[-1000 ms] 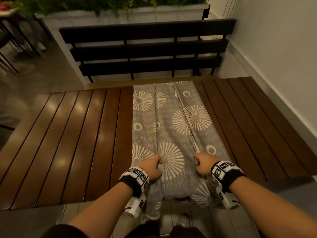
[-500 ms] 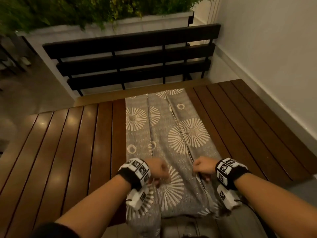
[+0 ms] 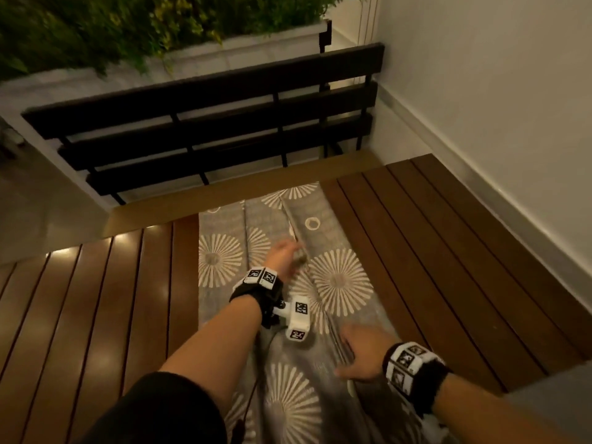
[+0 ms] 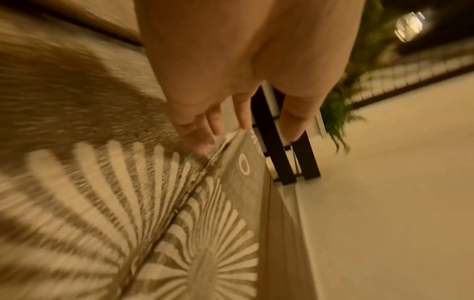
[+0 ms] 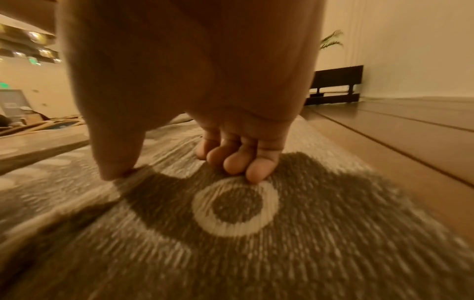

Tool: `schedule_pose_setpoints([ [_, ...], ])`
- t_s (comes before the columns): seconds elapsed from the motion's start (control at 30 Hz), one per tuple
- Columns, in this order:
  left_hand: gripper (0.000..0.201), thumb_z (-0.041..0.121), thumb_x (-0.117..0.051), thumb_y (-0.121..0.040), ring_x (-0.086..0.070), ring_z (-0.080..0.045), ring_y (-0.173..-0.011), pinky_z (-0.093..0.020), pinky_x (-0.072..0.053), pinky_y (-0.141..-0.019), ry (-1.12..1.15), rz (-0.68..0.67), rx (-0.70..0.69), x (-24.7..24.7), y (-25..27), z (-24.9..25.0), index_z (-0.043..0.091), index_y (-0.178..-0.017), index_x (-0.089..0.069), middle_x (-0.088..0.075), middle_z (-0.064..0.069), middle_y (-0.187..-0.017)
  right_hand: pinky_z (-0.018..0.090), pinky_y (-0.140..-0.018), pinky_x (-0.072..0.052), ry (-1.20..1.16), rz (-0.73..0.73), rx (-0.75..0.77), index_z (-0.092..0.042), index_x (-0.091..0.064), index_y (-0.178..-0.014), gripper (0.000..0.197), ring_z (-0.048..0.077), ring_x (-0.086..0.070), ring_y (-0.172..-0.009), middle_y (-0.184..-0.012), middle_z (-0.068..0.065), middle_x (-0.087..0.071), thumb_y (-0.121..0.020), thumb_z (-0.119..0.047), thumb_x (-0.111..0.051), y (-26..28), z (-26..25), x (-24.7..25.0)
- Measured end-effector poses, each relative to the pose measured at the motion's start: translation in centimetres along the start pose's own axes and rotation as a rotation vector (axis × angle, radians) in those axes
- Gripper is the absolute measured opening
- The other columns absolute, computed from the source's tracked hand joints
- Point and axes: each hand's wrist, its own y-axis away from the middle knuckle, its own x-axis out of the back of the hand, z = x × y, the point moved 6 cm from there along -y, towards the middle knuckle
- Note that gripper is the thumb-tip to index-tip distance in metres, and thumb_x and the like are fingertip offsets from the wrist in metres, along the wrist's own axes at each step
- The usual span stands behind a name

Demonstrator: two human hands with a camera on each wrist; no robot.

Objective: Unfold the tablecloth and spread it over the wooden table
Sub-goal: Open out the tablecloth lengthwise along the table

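The grey tablecloth [image 3: 339, 280] with white sunburst prints lies as a long folded strip across the brown slatted wooden table [image 3: 448, 267], its near end hanging over the front edge. My left hand [image 3: 285, 254] reaches forward over the strip's middle. In the left wrist view its straight fingers [image 4: 197, 134] touch the raised fold edge of the cloth [image 4: 128, 192], with the thumb held apart. My right hand [image 3: 358, 354] rests nearer the front, arched over the same fold line. Its fingertips [image 5: 241, 162] and thumb [image 5: 113, 158] press on the cloth [image 5: 256, 253] a hand's width apart.
A black slatted bench [image 3: 208, 123] stands just beyond the table's far edge, with a white planter of greenery [image 3: 96, 27] behind it. A pale wall [image 3: 496, 91] runs close along the table's right side. Bare slats [image 3: 80, 315] show on both sides of the strip.
Both fists have let go of the cloth's near end. The left hand has reached forward along the fold line and the right hand has opened onto the cloth. The view has shifted forward.
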Motion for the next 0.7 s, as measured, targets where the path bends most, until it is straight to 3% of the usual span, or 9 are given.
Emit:
schedule_pose_setpoints([
  [0.07, 0.023, 0.022, -0.067, -0.081, -0.062, -0.027, -0.067, -0.041, -0.053, -0.064, -0.297, 0.032, -0.062, -2.1, -1.3, 1.0, 0.008, -0.099, -0.065, -0.066, -0.015, -0.087, 0.032, -0.077, -0.041, -0.004, -0.003, 0.027, -0.021, -0.047, -0.103, 0.043, 0.028, -0.058, -0.101, -0.101, 0.005, -0.056, -0.078, -0.051, -0.064, -0.3, -0.4, 0.5],
  [0.13, 0.027, 0.022, -0.066, -0.082, -0.064, -0.029, -0.081, -0.042, -0.054, -0.078, -0.433, 0.073, -0.09, -3.5, -2.1, 2.0, 0.009, -0.103, -0.059, -0.066, -0.013, -0.097, 0.034, -0.082, -0.042, 0.021, 0.014, 0.02, -0.017, -0.05, -0.111, 0.043, 0.03, -0.057, -0.106, -0.111, 0.009, -0.058, -0.081, -0.046, -0.061, -0.6, -0.3, 1.0],
  [0.2, 0.018, 0.018, -0.063, -0.085, -0.061, -0.028, -0.08, -0.036, -0.05, -0.07, -0.47, 0.112, -0.076, -3.9, -3.0, 2.4, 0.008, -0.096, -0.054, -0.063, -0.009, -0.09, 0.033, -0.078, -0.04, 0.029, 0.042, 0.004, -0.015, -0.05, -0.111, 0.04, 0.028, -0.057, -0.099, -0.107, 0.009, -0.058, -0.084, -0.044, -0.057, -0.7, -0.2, 1.3],
  [0.27, 0.022, 0.024, -0.065, -0.083, -0.061, -0.028, -0.068, -0.032, -0.047, -0.058, -0.536, 0.154, -0.021, -3.2, -3.6, 2.2, 0.004, -0.081, -0.056, -0.065, -0.01, -0.077, 0.03, -0.071, -0.035, 0.005, 0.095, 0.001, -0.015, -0.051, -0.101, 0.03, 0.021, -0.051, -0.083, -0.086, 0.001, -0.052, -0.088, -0.042, -0.053, -0.8, -0.2, 1.2],
  [0.33, 0.026, 0.033, -0.067, -0.081, -0.065, -0.031, -0.066, -0.038, -0.054, -0.062, -0.623, 0.142, -0.01, -2.7, -4.6, 2.4, 0.007, -0.079, -0.061, -0.069, -0.014, -0.075, 0.029, -0.07, -0.033, -0.04, 0.139, -0.018, -0.019, -0.047, -0.088, 0.019, 0.017, -0.043, -0.077, -0.069, -0.008, -0.038, -0.09, -0.038, -0.049, -1.1, -0.4, 1.1],
  [0.4, 0.019, 0.027, -0.066, -0.083, -0.065, -0.031, -0.069, -0.043, -0.056, -0.071, -0.66, 0.129, -0.028, -2.2, -6.0, 2.3, 0.01, -0.076, -0.061, -0.07, -0.016, -0.079, 0.028, -0.068, -0.034, -0.093, 0.109, -0.067, -0.022, -0.04, -0.074, 0.022, 0.017, -0.042, -0.071, -0.064, -0.01, -0.032, -0.092, -0.034, -0.046, -1.4, -0.2, 1.0],
  [0.47, 0.019, 0.017, -0.063, -0.084, -0.057, -0.027, -0.064, -0.037, -0.053, -0.063, -0.67, 0.146, -0.072, -2.2, -6.3, 3.1, 0.013, -0.069, -0.052, -0.061, -0.014, -0.073, 0.027, -0.062, -0.037, -0.162, 0.072, -0.128, -0.024, -0.037, -0.064, 0.031, 0.012, -0.04, -0.062, -0.064, -0.007, -0.036, -0.094, -0.03, -0.043, -1.3, 0.4, 1.3],
  [0.57, 0.023, 0.016, -0.058, -0.086, -0.042, -0.021, -0.054, -0.026, -0.035, -0.05, -0.628, 0.136, -0.124, -2.3, -5.8, 4.4, 0.016, -0.068, -0.043, -0.044, -0.007, -0.063, 0.031, -0.066, -0.043, -0.341, 0.093, -0.213, -0.022, -0.043, -0.068, 0.029, 0.012, -0.043, -0.061, -0.067, -0.003, -0.046, -0.095, -0.033, -0.042, -1.1, 1.5, 2.0],
  [0.7, 0.007, 0.005, -0.055, -0.084, -0.051, -0.027, -0.062, -0.034, -0.048, -0.054, -0.342, 0.039, -0.056, -3.3, -5.4, 4.2, 0.007, -0.081, -0.049, -0.049, -0.012, -0.07, 0.029, -0.067, -0.046, -0.252, 0.158, -0.292, -0.024, -0.054, -0.093, 0.031, 0.013, -0.055, -0.076, -0.084, -0.004, -0.057, -0.085, -0.054, -0.051, -1.3, 1.0, 1.5],
])
